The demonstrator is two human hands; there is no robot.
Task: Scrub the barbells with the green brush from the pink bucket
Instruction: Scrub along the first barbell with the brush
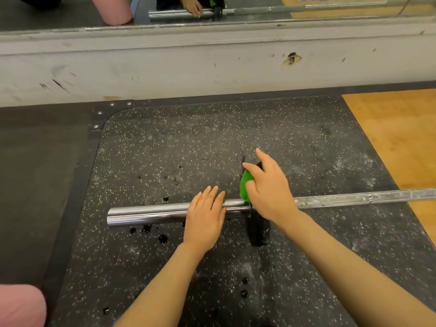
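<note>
Left hand (204,220) rests flat on the barbell (151,212), fingers straight; right hand (269,187) fingers clamp the green brush (245,185) against the black plate (258,230).

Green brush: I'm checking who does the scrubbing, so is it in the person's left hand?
No, the right hand grips the green brush by the black plate, while the left hand rests flat on the barbell's sleeve.

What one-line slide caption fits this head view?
Left hand steadies the barbell sleeve while the right hand works the green brush against its collar.
</note>
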